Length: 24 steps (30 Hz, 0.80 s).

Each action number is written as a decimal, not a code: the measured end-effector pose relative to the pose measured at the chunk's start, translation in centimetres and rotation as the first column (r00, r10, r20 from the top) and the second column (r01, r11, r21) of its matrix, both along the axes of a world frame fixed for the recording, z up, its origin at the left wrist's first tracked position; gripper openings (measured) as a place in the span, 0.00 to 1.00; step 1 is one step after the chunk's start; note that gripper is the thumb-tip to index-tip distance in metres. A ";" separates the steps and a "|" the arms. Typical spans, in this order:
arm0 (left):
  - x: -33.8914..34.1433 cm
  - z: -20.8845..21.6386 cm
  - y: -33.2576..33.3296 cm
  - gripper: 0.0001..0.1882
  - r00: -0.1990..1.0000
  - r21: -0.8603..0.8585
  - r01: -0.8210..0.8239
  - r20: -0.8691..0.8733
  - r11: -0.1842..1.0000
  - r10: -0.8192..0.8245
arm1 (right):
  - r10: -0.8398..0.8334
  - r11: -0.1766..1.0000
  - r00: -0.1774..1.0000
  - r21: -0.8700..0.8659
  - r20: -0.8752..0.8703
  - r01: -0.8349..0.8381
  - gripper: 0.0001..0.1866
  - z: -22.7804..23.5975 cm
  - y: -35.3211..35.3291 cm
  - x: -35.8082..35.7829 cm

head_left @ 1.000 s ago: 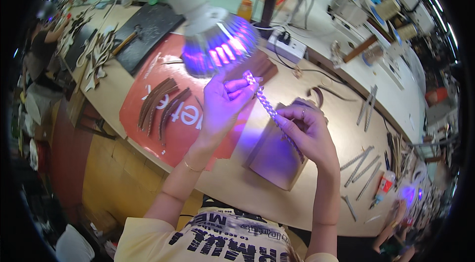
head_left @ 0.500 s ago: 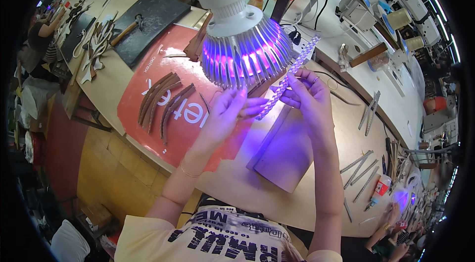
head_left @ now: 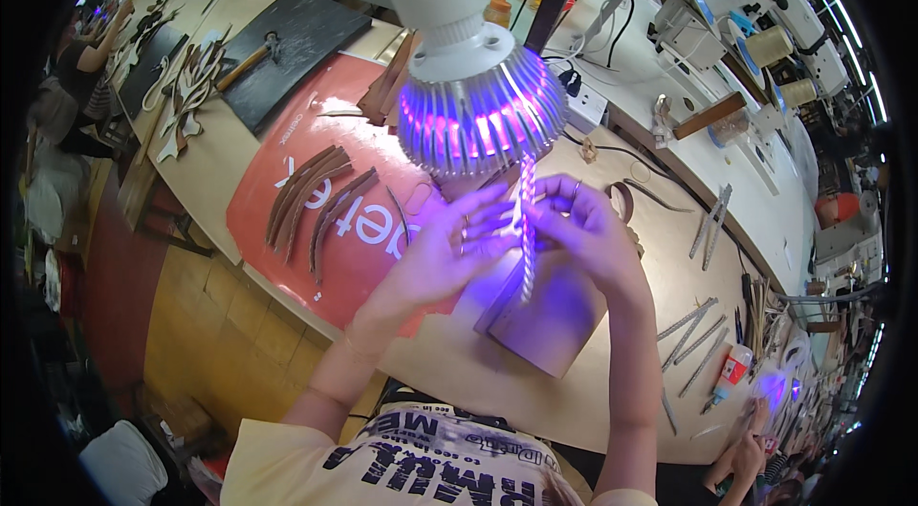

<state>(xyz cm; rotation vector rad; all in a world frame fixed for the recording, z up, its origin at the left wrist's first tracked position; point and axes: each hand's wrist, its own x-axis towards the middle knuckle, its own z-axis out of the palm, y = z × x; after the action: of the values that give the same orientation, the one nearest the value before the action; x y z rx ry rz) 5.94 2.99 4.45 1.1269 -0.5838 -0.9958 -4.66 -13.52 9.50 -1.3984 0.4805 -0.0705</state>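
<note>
Under a lit lamp (head_left: pixel 483 114) with a ribbed metal housing, a braided strip (head_left: pixel 527 262) hangs nearly upright, glowing violet in the light. My right hand (head_left: pixel 585 231) pinches the strip between thumb and fingers at its right side. To the left of it, my left hand (head_left: pixel 449 253) has its fingers stretched out and somewhat spread, the tips at or close to the strip; slight blur hides whether they touch it. Below both hands a flat brown board or block (head_left: pixel 550 319) lies on the table, partly covered by the strip.
Curved brown strips (head_left: pixel 308 190) lie on a red sheet (head_left: pixel 277 253) at left. Beyond are a hammer (head_left: pixel 251 61) and a black slab (head_left: pixel 306 47). Several braided strips (head_left: pixel 698 339) and a red-labelled bottle (head_left: pixel 731 374) lie at right; thread spools (head_left: pixel 768 47) stand farther back.
The braided strip has swung from a slant up to the right into a near-vertical position, its lower end nearer me. My right hand moved left and down; my left fingers spread beside the strip.
</note>
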 end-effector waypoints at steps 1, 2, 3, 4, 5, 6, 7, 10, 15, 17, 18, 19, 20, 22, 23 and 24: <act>0.9 0.0 -0.2 0.32 0.999 -0.033 -0.025 0.035 0.999 0.027 | 0.063 0.998 0.997 0.022 -0.034 -0.063 0.12 0.2 0.1 -0.4; 1.5 0.1 -0.4 0.30 0.999 -0.067 -0.052 -0.016 0.996 0.051 | 0.132 0.990 0.989 0.052 -0.061 -0.129 0.12 0.3 0.3 -0.8; 1.9 0.2 -0.8 0.29 0.995 -0.112 -0.087 -0.062 0.990 0.080 | 0.186 0.983 0.979 0.030 -0.084 -0.184 0.11 0.6 0.3 -1.2; 2.2 0.4 -1.2 0.27 0.987 -0.086 -0.124 -0.113 0.989 0.114 | 0.208 0.978 0.974 0.033 -0.094 -0.206 0.12 0.8 0.3 -1.5; 2.5 0.7 -1.2 0.20 0.993 -0.076 -0.108 -0.058 0.991 0.104 | 0.231 0.973 0.967 0.040 -0.104 -0.228 0.12 1.0 0.3 -1.9; 2.5 1.0 -1.3 0.19 0.995 -0.068 -0.097 -0.044 0.993 0.094 | 0.251 0.968 0.961 0.046 -0.116 -0.247 0.13 1.3 0.3 -2.3; 2.4 1.3 -1.6 0.19 0.995 -0.076 -0.093 -0.032 0.993 0.091 | 0.262 0.965 0.960 0.035 -0.098 -0.260 0.14 1.3 0.3 -2.4; 1.7 2.2 -2.1 0.17 0.994 -0.073 -0.100 -0.052 0.992 0.096 | 0.243 0.970 0.963 0.013 -0.114 -0.243 0.15 1.7 0.3 -2.9; -0.1 2.4 -2.6 0.14 0.972 -0.011 -0.232 -0.027 0.973 0.232 | 0.141 0.981 0.987 -0.124 -0.079 -0.150 0.16 1.5 0.7 -2.3; -0.7 2.0 -2.9 0.14 0.944 -0.078 -0.330 -0.008 0.941 0.331 | 0.114 0.982 0.988 -0.140 -0.105 -0.129 0.16 1.5 0.9 -1.9; -0.9 1.8 -3.0 0.14 0.936 -0.107 -0.349 0.020 0.931 0.353 | 0.098 0.979 0.987 -0.165 -0.126 -0.118 0.16 1.6 1.0 -1.7; -0.9 1.6 -3.0 0.14 0.930 -0.097 -0.359 0.052 0.928 0.365 | 0.081 0.976 0.986 -0.190 -0.146 -0.108 0.16 1.7 1.0 -1.5; -0.9 1.5 -3.0 0.14 0.924 -0.081 -0.367 0.087 0.927 0.373 | 0.064 0.968 0.982 -0.226 -0.177 -0.104 0.16 1.7 1.1 -1.4; -0.8 1.4 -3.0 0.15 0.929 -0.088 -0.344 0.114 0.935 0.353 | 0.045 0.951 0.979 -0.292 -0.197 -0.102 0.16 1.9 1.2 -1.3; -0.8 1.4 -3.1 0.15 0.933 -0.087 -0.327 0.128 0.941 0.337 | 0.009 0.948 0.974 -0.308 -0.224 -0.079 0.16 1.9 1.2 -1.3; -0.7 1.6 -3.1 0.14 0.936 -0.080 -0.316 0.137 0.946 0.324 | -0.008 0.946 0.977 -0.318 -0.211 -0.061 0.15 1.9 1.2 -1.3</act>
<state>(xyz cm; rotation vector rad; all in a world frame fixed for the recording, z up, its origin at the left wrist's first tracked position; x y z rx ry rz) 5.25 -0.11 6.00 1.2068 -0.5226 -0.6145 -5.97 -12.28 11.44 -1.7451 0.6469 0.0230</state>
